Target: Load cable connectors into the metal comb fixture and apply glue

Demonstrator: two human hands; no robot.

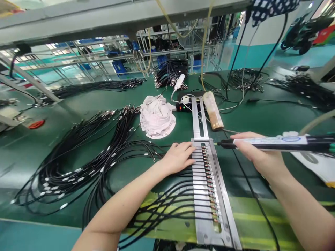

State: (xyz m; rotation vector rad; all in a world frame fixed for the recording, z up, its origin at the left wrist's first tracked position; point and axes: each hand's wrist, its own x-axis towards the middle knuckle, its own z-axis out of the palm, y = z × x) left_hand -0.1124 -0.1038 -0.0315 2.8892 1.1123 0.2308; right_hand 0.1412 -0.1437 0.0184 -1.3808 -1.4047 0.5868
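Observation:
A long metal fixture (200, 205) lies on the green bench, pointing away from me. A row of black cables (175, 190) enters its slots from the left, their stripped connector ends lined up along its middle channel. My left hand (179, 158) rests on the fixture's left edge near its far end, fingers stretched over the cables. In my right hand (258, 155) is a black pen-shaped tool (274, 142) with a white label, held nearly level. Its thin tip is just right of the fixture's far end; whether it touches cannot be made out.
Bundled black cables (104, 164) with white tags spread at left. Beyond the fixture are a crumpled white cloth (157, 116), a lit black box (181, 106) and a taped brown-ended block (213, 111). More cable bundles (170, 71) lie behind. A metal beam (104, 21) crosses overhead, with hanging cords.

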